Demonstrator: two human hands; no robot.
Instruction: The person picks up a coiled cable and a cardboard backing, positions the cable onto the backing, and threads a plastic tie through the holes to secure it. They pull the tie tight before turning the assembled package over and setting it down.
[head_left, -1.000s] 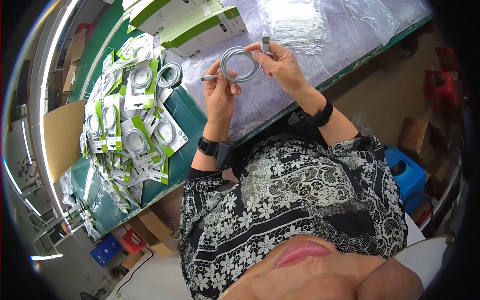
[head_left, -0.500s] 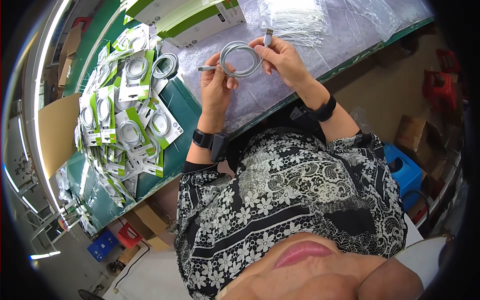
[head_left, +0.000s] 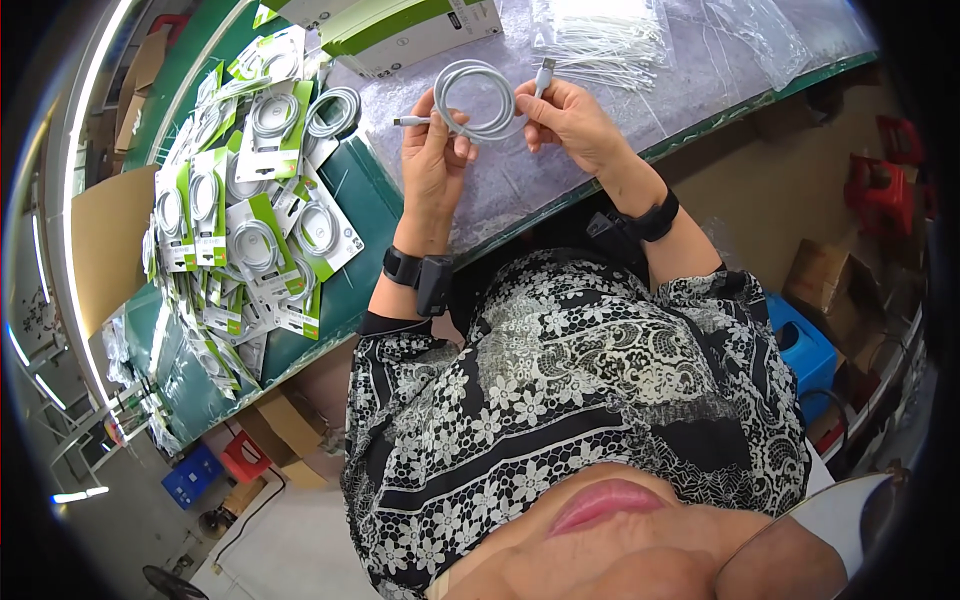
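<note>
A pale grey USB charging cable (head_left: 476,66), wound into several loops, is held over the table between both hands. My left hand (head_left: 435,160) pinches the left side of the coil, and one small connector sticks out past its fingers. On the other side, my right hand (head_left: 572,120) closes thumb and fingers on the end near the metal USB plug, which points upward. Left of my hands lies a heap of carded cables (head_left: 262,245) in green and white packaging. A bare coiled cable (head_left: 352,102) rests at the heap's right edge.
Green and white boxes (head_left: 420,45) stand beyond my hands. White cable ties (head_left: 600,45) in a clear bag lie at the back, beside crumpled plastic (head_left: 765,40). The green table edge (head_left: 700,140) runs in front of me. Red stools (head_left: 872,190) and a carton (head_left: 835,280) are at right.
Both hands still hold the cable. The coil has moved slightly up in the picture and tilted a little, and the right hand has shifted slightly right with the plug.
</note>
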